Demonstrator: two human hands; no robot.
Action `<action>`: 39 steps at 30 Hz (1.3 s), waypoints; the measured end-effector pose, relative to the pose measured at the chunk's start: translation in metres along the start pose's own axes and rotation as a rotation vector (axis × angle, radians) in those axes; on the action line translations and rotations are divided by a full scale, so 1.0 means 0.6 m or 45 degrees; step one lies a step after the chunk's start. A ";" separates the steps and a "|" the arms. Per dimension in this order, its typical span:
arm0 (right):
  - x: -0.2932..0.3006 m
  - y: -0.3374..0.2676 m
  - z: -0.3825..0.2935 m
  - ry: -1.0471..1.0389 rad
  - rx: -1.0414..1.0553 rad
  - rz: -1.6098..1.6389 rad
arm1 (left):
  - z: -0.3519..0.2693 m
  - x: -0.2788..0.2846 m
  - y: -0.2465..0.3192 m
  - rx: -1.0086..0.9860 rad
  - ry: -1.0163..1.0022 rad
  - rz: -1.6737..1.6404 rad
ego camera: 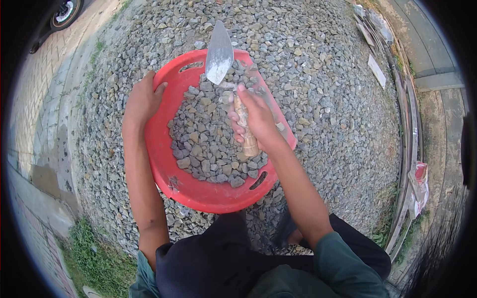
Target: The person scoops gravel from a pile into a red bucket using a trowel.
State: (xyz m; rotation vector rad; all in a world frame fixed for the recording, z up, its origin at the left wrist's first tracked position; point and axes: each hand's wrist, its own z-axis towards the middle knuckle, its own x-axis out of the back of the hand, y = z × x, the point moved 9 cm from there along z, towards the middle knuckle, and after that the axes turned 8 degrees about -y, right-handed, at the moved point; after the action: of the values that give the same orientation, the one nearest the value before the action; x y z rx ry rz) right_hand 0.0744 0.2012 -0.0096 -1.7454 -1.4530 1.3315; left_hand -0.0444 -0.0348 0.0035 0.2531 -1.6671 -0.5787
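Note:
A red plastic dustpan-like basin [160, 130] with slotted handholds and one straight side lies on crushed stone. Grey gravel [205, 141] fills much of its floor. At its left rim, my left hand [143, 97] has the thumb over the edge, while the other fingers are partly hidden outside. My right hand [257, 117] grips the wooden handle of a mason's trowel [220, 54] above the gravel. The trowel's metal blade points away from me, across the far rim. Loose stones lie along the straight side, some blurred.
Crushed stone [335, 123] spreads around the basin. Long planks [410, 123] and a torn plastic sack [420, 186] lie at right. Grass [97, 253] grows at lower left. A vehicle wheel [66, 14] stands on paving at upper left. My dark-trousered legs [208, 257] are close below the basin.

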 end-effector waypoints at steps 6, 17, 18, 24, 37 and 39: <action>0.046 0.206 -0.012 0.444 -0.215 0.196 | -0.012 0.002 -0.004 -0.017 0.043 0.005; 0.022 0.182 0.088 0.312 -0.080 0.343 | -0.004 0.003 0.012 -0.033 0.037 -0.026; 0.035 0.194 0.068 0.415 -0.131 0.293 | -0.010 0.003 0.005 -0.024 0.051 -0.022; 0.056 0.131 -0.041 0.267 -0.239 0.241 | -0.017 0.012 0.005 -0.028 0.099 0.007; 0.106 0.221 -0.120 0.060 -0.639 0.524 | -0.011 0.007 0.006 -0.005 0.055 0.022; 0.088 0.258 -0.200 0.016 -0.784 0.499 | -0.016 0.012 -0.004 0.017 0.055 0.016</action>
State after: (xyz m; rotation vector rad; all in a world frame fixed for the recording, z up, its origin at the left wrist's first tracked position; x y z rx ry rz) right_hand 0.2475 0.2278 -0.1120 -2.5309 -1.6918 1.1045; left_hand -0.0367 -0.0426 0.0090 0.2625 -1.6302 -0.5494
